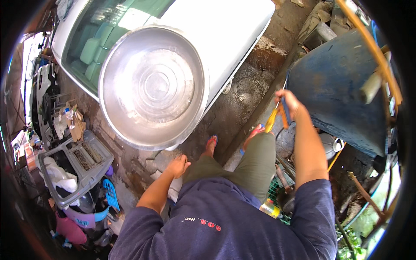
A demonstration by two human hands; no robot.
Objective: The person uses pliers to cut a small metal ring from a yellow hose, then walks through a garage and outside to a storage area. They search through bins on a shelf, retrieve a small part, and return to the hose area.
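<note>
My right hand is closed round some tools beside a blue drum. A yellow handle hangs down from it with a thin metal shaft above. Against it is an orange-and-blue handle; the exact kinds of these tools cannot be made out. My left hand is low beside my left thigh, its fingers curled in, with a small dark spot at the fingertips. Whether it holds anything is not clear. Ahead of it, a wide round metal basin rests on the rear of a white car.
The large blue drum takes up the right side, with a wooden pole across it. At left lies a grey plastic crate with white cloth in it, among clutter. A green crate and a bottle are by my right hip.
</note>
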